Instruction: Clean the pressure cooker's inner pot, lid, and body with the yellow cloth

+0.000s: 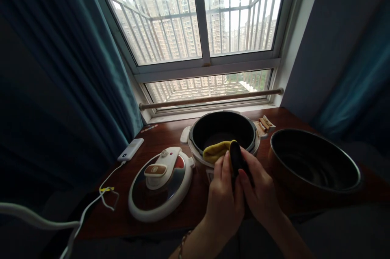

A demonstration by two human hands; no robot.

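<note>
Close together in front of the cooker, my left hand (pixel 224 196) and my right hand (pixel 260 188) are both closed. A yellow cloth (pixel 217 151) sticks out of my left hand's fingers, folded over at its top. My right hand pinches a dark, rounded piece (pixel 236 157) whose kind I cannot make out; the cloth lies against its left side. Just beyond is the electric pressure cooker (pixel 195 149), with no lid on it and a black inside. Its white-rimmed lid (pixel 160 188) lies on the table to the left, brown handle up.
A large dark inner pot (pixel 317 165) stands on the brown table (pixel 118 206) at the right. Left are a white power bank (pixel 131 150) and a white cable (pixel 82 220). A small beige latch-like part (pixel 266 125) sits by the cooker. Behind is a barred window (pixel 207 15).
</note>
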